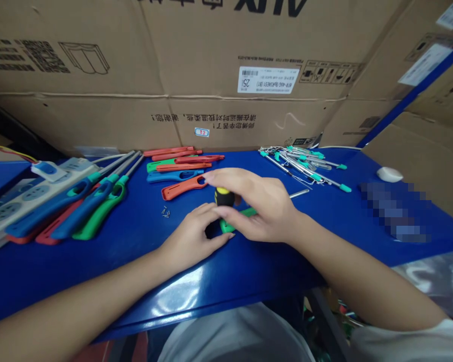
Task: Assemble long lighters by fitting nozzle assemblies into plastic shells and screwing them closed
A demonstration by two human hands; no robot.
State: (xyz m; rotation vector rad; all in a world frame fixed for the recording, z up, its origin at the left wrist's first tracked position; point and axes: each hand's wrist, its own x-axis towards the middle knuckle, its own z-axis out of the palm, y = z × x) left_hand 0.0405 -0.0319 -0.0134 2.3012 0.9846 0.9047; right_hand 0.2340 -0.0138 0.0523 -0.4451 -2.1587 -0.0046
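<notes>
My right hand (258,203) is closed round a short yellow and black screwdriver (224,197), held upright over the end of a green lighter (227,227). The lighter lies on the blue table, its metal tube (299,193) showing beyond my right wrist. My left hand (196,231) grips the lighter's near end between thumb and fingers. The screwdriver's tip is hidden behind my hands. Several small screws (165,212) lie on the table left of my left hand.
Lighters with tubes (98,211) rest by a white power strip (30,196) at left. Loose coloured handle shells (181,188) lie at the back, silver tubes with teal ends (305,163) back right. A cardboard sheet (196,60) stands behind; a white object (389,174) sits at right.
</notes>
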